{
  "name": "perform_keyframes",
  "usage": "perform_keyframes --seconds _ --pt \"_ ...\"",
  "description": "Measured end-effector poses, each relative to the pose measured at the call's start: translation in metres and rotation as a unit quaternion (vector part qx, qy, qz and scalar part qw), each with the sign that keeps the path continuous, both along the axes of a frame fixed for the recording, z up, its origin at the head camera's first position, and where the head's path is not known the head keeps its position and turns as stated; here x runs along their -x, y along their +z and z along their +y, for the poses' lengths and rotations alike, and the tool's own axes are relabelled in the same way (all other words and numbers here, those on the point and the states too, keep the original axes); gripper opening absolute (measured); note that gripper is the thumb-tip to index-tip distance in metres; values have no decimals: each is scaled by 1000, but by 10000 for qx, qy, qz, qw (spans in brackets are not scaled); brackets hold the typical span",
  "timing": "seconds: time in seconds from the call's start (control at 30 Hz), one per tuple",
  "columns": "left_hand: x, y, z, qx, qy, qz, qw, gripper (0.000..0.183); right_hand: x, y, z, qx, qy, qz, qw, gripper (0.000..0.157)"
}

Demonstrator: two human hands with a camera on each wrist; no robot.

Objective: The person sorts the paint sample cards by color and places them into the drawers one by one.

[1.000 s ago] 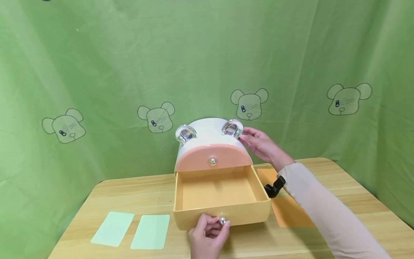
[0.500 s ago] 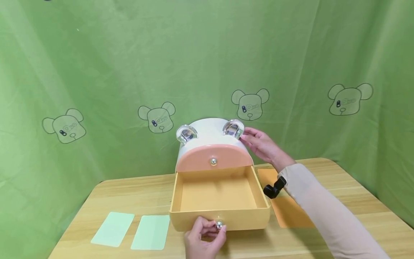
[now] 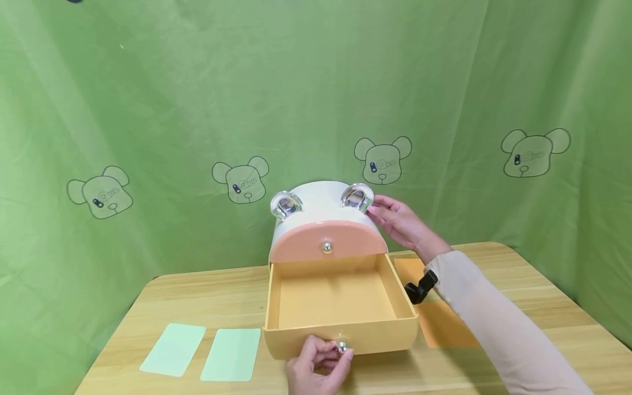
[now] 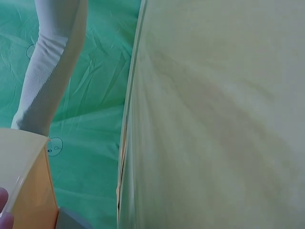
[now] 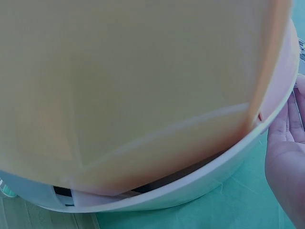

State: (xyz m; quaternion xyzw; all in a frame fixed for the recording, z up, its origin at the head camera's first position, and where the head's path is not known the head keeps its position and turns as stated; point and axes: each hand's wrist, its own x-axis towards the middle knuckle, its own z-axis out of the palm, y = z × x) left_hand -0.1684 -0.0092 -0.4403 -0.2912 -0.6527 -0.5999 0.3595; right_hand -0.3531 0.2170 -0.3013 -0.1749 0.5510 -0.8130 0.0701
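A white, frog-like storage box [image 3: 321, 200] with two silvery ears and a pink upper drawer [image 3: 329, 237] stands on the table. Its yellow lower drawer [image 3: 340, 299] is pulled far out, with nothing inside. At the drawer's front, my left hand [image 3: 316, 367] pinches the round silver knob [image 3: 342, 347] between thumb and fingers. My right hand [image 3: 397, 222] rests at the box's right side, fingertips by the right ear [image 3: 357, 197]. In the right wrist view the right hand [image 5: 288, 152] lies along the white shell, fingers extended; the drawer's side fills much of that view.
Two pale green cards [image 3: 173, 349] lie on the wooden table [image 3: 202, 296] left of the box. Orange sheets [image 3: 444, 323] lie to the right, partly under the right forearm. A green curtain [image 3: 306, 82] printed with bear heads hangs behind the table.
The yellow drawer has come a little farther out towards me, swaying slightly left and then back right, with my left hand on its knob. My right hand has stayed at the box's side.
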Motion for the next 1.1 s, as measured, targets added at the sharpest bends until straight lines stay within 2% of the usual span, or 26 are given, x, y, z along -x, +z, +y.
perform_keyframes --seconds 0.17,0.57,0.8,1.0,1.1 --pt "-4 2 2 -13 -28 -182 9998 28 0 -1 1 28 20 11 10000 27" --pt "-8 2 -2 -53 -203 -293 9994 29 -1 -3 -1 -17 -27 89 10000 27" --pt "-11 2 -17 199 -212 162 9994 31 -1 -5 -1 -58 -120 78 9999 25" --pt "-22 22 -39 204 -574 -336 9976 30 -1 -4 -2 -99 -156 93 9998 24" --pt "-21 32 -54 4 -778 -262 9966 29 -2 -3 -2 -90 -182 98 9997 23"
